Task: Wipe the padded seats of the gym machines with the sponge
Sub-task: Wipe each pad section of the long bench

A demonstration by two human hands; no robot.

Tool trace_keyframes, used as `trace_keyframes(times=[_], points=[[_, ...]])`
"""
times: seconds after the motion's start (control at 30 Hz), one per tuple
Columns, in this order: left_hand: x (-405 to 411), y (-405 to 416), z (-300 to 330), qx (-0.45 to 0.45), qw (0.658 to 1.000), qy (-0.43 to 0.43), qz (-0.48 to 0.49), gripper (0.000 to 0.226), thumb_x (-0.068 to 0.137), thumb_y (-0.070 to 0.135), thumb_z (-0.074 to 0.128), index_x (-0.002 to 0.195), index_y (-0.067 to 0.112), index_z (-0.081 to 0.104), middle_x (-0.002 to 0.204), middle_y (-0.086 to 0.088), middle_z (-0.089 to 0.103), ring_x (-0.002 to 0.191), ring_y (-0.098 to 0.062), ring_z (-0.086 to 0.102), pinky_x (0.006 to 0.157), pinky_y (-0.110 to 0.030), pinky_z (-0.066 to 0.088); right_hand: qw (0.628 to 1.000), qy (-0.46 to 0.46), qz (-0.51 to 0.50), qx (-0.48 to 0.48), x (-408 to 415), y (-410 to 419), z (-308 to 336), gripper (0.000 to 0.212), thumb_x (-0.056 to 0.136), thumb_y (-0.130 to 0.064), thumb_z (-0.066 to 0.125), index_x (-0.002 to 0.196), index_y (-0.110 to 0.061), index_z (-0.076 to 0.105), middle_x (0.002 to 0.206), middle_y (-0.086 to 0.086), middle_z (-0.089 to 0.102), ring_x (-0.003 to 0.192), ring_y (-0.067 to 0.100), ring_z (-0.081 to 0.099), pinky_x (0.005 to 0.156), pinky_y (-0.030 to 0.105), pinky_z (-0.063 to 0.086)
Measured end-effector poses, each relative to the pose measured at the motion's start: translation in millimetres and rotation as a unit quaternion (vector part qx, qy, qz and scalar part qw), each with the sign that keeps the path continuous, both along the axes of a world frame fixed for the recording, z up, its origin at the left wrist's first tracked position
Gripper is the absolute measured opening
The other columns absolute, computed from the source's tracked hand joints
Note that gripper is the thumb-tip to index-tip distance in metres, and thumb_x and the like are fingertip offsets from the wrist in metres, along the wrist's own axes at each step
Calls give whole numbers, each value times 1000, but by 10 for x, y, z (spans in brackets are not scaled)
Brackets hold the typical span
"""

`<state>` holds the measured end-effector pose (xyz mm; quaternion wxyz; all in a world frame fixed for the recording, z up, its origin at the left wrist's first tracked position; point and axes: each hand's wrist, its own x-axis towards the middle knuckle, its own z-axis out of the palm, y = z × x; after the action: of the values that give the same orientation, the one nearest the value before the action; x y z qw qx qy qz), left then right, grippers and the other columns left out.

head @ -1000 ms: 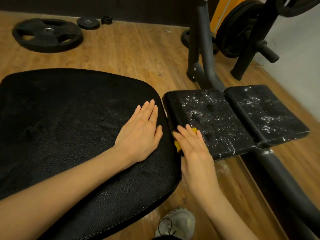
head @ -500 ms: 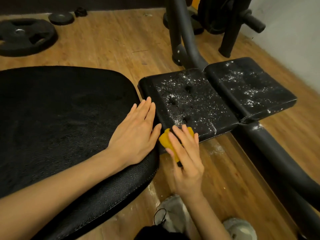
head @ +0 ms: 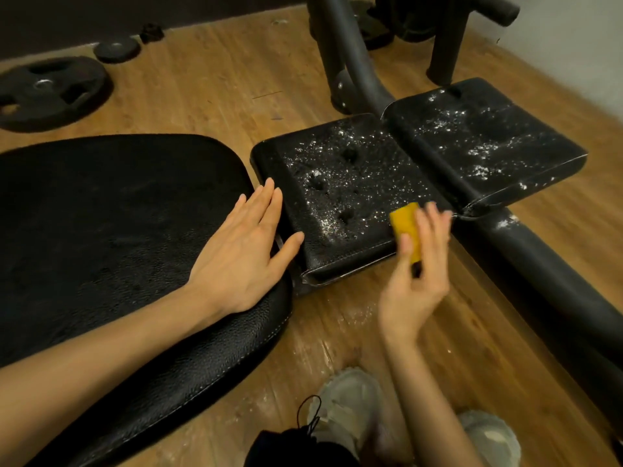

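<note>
Now right hand [head: 409, 281] grip pinches sponge [head: 406, 227].

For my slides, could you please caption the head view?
Right hand holds yellow sponge at dusty seat pad; left hand rests flat.

Warm wood-plank floor [head: 209, 79] fills the scene, scuffed pale near the bottom. A dark wall base [head: 67, 25] runs along the far left, a light wall [head: 580, 38] at far right. Two black weight plates [head: 50, 92] lie far left.
</note>
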<state>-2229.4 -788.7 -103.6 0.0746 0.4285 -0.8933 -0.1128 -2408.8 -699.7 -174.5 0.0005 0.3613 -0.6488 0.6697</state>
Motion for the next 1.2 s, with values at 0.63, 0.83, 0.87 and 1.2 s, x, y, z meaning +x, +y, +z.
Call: trace_keyframes(times=[0.63,0.83,0.87,1.2], points=[[-37,48,51,21,999,17,21,86,84,71,16,156,24,10,162,12,0,135,15,-14,110,-5,-10,989,74,123,35,429,284,12,35,93,3,55,128,-1,58,140,10,53,139,25,40,117,47,27],[-18,31,34,14,1000,-1,15,84,88,70,15,156,21,9,163,8,0,147,4,-4,119,-18,-4,994,65,46,72,-578,176,121,33,92,6,57,124,0,61,137,11,55,137,22,42,115,51,30],[-20,33,35,15,1000,-3,15,84,88,70,15,156,21,8,163,8,0,147,2,-3,120,-19,-2,993,77,40,79,-586,165,153,31,92,4,57,123,-1,62,136,10,56,136,22,43,114,51,30],[-22,24,23,18,1000,19,12,80,92,65,15,156,17,11,163,5,2,149,-1,1,122,-26,3,920,304,200,144,-536,57,407,25,93,-20,61,112,-4,70,113,10,63,109,24,55,100,38,44]])
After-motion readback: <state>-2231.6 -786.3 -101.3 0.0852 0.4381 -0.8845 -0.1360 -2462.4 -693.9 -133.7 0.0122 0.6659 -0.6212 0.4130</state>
